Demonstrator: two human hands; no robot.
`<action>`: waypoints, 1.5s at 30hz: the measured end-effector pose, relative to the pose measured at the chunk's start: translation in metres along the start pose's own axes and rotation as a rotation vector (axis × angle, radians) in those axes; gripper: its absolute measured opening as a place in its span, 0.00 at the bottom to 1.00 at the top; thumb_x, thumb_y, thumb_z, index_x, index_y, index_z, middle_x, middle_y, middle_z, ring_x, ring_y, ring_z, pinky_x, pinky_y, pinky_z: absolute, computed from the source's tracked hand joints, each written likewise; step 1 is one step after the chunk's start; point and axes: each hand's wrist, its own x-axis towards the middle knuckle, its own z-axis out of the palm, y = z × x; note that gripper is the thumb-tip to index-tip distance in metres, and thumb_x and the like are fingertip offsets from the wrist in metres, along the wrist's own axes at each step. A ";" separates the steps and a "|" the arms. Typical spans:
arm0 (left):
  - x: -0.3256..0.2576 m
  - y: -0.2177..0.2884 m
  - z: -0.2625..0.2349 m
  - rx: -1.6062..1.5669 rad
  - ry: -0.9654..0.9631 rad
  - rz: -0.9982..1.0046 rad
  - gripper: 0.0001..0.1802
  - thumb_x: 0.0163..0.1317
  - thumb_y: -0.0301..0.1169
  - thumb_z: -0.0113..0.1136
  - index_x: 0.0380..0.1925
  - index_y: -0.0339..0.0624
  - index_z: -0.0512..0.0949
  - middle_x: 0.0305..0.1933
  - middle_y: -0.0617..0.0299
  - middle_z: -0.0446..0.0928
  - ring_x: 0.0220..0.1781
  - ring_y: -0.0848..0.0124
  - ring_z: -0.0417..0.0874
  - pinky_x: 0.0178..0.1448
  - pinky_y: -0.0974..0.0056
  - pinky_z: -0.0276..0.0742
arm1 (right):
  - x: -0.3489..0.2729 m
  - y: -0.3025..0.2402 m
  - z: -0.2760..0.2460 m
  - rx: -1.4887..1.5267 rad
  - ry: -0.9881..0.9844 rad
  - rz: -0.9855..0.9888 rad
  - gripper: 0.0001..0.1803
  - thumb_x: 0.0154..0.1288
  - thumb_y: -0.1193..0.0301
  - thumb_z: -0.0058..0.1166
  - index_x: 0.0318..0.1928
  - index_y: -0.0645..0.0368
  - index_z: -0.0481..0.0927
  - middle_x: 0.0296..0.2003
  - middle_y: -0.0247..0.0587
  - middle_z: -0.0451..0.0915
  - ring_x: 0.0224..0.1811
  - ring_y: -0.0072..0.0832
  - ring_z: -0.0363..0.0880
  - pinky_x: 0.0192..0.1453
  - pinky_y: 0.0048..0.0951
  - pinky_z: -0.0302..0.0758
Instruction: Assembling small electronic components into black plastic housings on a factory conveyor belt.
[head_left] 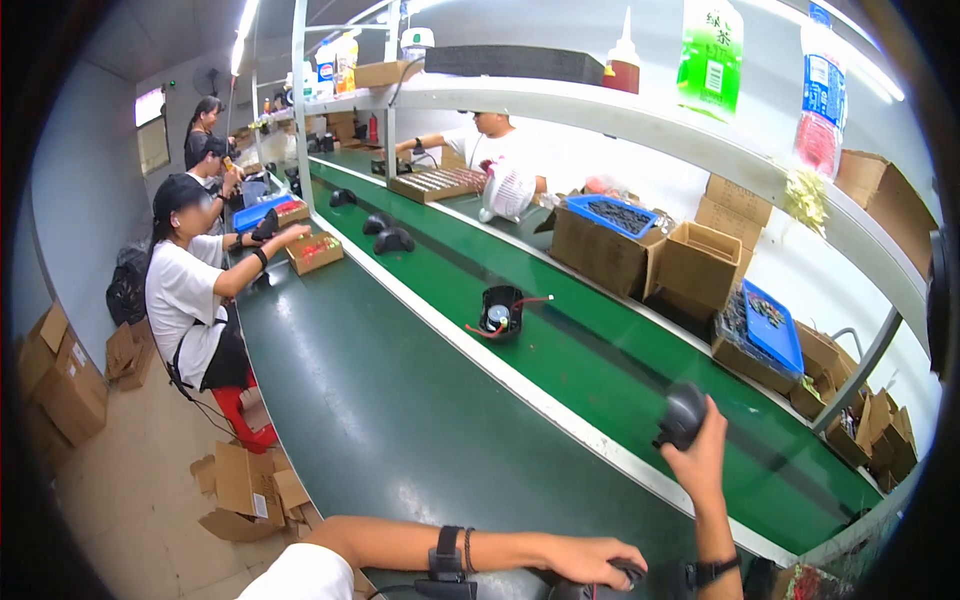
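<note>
Head view shows a long green conveyor belt [560,360] in a workshop, right hand [700,455] gripping a black housing [683,412], left hand [595,560] clasping another dark part [625,575].

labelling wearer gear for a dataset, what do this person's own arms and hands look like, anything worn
Both forearms are bare, with no gloves. The left hand has a black strap with a small black unit at the wrist, plus a thin dark band beside it. The right hand has a black wristband. A white sleeve edge shows at the lower left.
</note>
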 end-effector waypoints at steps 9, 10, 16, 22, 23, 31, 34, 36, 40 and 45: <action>0.016 0.005 -0.015 0.153 0.324 0.046 0.30 0.75 0.34 0.65 0.73 0.35 0.73 0.73 0.49 0.78 0.74 0.62 0.77 0.77 0.57 0.72 | -0.213 -0.013 -0.148 0.184 -0.355 -0.009 0.46 0.39 0.83 0.64 0.64 0.56 0.64 0.80 0.68 0.49 0.81 0.69 0.60 0.85 0.62 0.61; 0.022 -0.005 -0.009 0.122 0.367 0.098 0.30 0.74 0.33 0.65 0.73 0.37 0.75 0.71 0.49 0.80 0.70 0.63 0.80 0.74 0.58 0.76 | -0.223 -0.018 -0.146 0.203 -0.378 -0.069 0.51 0.41 0.80 0.74 0.66 0.52 0.61 0.81 0.68 0.46 0.83 0.69 0.56 0.85 0.61 0.62; 0.026 0.023 0.020 -0.096 0.289 -0.065 0.28 0.76 0.27 0.61 0.75 0.38 0.74 0.74 0.53 0.77 0.77 0.64 0.74 0.82 0.57 0.66 | -0.250 -0.052 -0.123 0.393 -0.289 -0.015 0.80 0.49 0.54 0.88 0.80 0.65 0.33 0.80 0.79 0.46 0.83 0.68 0.55 0.86 0.56 0.60; 0.030 0.023 0.030 -0.024 0.315 -0.051 0.26 0.75 0.27 0.61 0.72 0.38 0.77 0.70 0.56 0.79 0.73 0.66 0.77 0.79 0.59 0.69 | -0.245 -0.071 -0.150 0.254 -0.346 0.154 0.76 0.49 0.49 0.87 0.83 0.69 0.45 0.75 0.72 0.55 0.78 0.64 0.64 0.80 0.55 0.70; 0.029 0.023 0.031 -0.019 0.329 -0.057 0.26 0.75 0.27 0.60 0.72 0.38 0.76 0.70 0.56 0.79 0.73 0.66 0.77 0.79 0.59 0.69 | -0.245 -0.072 -0.149 0.237 -0.305 0.173 0.75 0.48 0.48 0.87 0.83 0.68 0.49 0.73 0.69 0.58 0.76 0.62 0.66 0.78 0.54 0.73; 0.029 0.030 0.038 -0.065 0.286 -0.061 0.27 0.75 0.27 0.60 0.73 0.37 0.75 0.71 0.55 0.79 0.72 0.66 0.78 0.77 0.60 0.71 | -0.255 -0.064 -0.124 0.374 -0.275 0.144 0.76 0.44 0.51 0.89 0.82 0.64 0.47 0.78 0.70 0.53 0.83 0.63 0.55 0.82 0.57 0.67; 0.029 0.032 0.038 -0.040 0.274 -0.065 0.27 0.75 0.27 0.59 0.73 0.36 0.75 0.71 0.54 0.79 0.72 0.66 0.78 0.77 0.60 0.71 | -0.255 -0.064 -0.124 0.408 -0.304 0.181 0.76 0.44 0.53 0.90 0.82 0.63 0.46 0.80 0.72 0.48 0.86 0.63 0.49 0.85 0.57 0.62; 0.028 0.033 0.040 -0.043 0.287 -0.067 0.27 0.75 0.27 0.60 0.72 0.36 0.75 0.71 0.54 0.79 0.72 0.66 0.78 0.77 0.60 0.71 | -0.254 -0.066 -0.123 0.401 -0.296 0.213 0.76 0.44 0.53 0.90 0.82 0.64 0.46 0.80 0.71 0.49 0.85 0.63 0.51 0.85 0.57 0.62; 0.028 0.028 0.038 -0.073 0.290 -0.059 0.26 0.74 0.27 0.60 0.72 0.36 0.76 0.70 0.54 0.79 0.72 0.67 0.78 0.77 0.60 0.71 | -0.256 -0.069 -0.123 0.401 -0.302 0.201 0.76 0.44 0.53 0.90 0.82 0.64 0.46 0.79 0.71 0.50 0.84 0.63 0.52 0.85 0.56 0.62; 0.028 0.032 0.039 -0.085 0.286 -0.075 0.26 0.74 0.25 0.60 0.70 0.35 0.77 0.69 0.54 0.80 0.71 0.67 0.79 0.76 0.61 0.72 | -0.256 -0.073 -0.128 0.452 -0.314 0.275 0.76 0.43 0.51 0.90 0.82 0.63 0.47 0.79 0.69 0.51 0.84 0.62 0.54 0.83 0.58 0.63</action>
